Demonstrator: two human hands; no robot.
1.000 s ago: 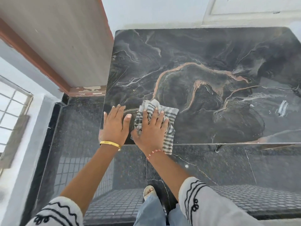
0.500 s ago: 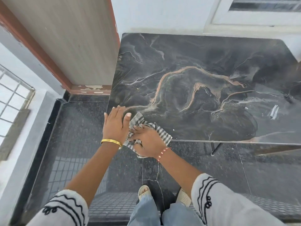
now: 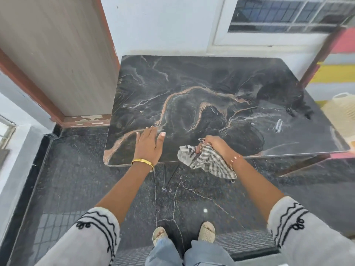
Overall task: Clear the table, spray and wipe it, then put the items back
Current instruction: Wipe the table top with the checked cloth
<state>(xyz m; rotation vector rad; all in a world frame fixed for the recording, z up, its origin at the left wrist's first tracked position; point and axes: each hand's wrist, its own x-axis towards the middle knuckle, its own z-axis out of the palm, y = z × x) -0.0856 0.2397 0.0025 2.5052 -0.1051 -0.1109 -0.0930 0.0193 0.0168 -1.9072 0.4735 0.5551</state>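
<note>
your left hand (image 3: 148,145) lies flat on the bench (image 3: 211,89), near its front left corner. the fingers are straight and spread a little, and the palm presses down on the dark top. it holds nothing. a gold bangle (image 3: 143,162) sits on that wrist, right at the front edge of the bench.

your right hand (image 3: 216,145) is at the front edge too, to the right of the left hand and apart from it. its fingers are curled tight round the cloth (image 3: 206,163). the cloth is grey and white with stripes and checks. it is bunched up in your grip. part of it lies on the bench by your fingers, and the rest hangs down over the front edge, below your wrist. a thin pink bracelet (image 3: 235,159) is on that wrist.

the bench top is dark, like marble, with wavy lines in tan and white. a small white streak (image 3: 278,125) shows near its right side.

your white sleeves (image 3: 92,237) have black curly trim. your feet in pale sandals (image 3: 206,232) stand on the dark shiny floor (image 3: 76,179). a wooden door (image 3: 57,50) is at the back left. a window (image 3: 284,14) is in the wall behind the bench. a cream woven thing (image 3: 342,112) sits past the right edge of the bench, but it is too blurry to tell what it is.
</note>
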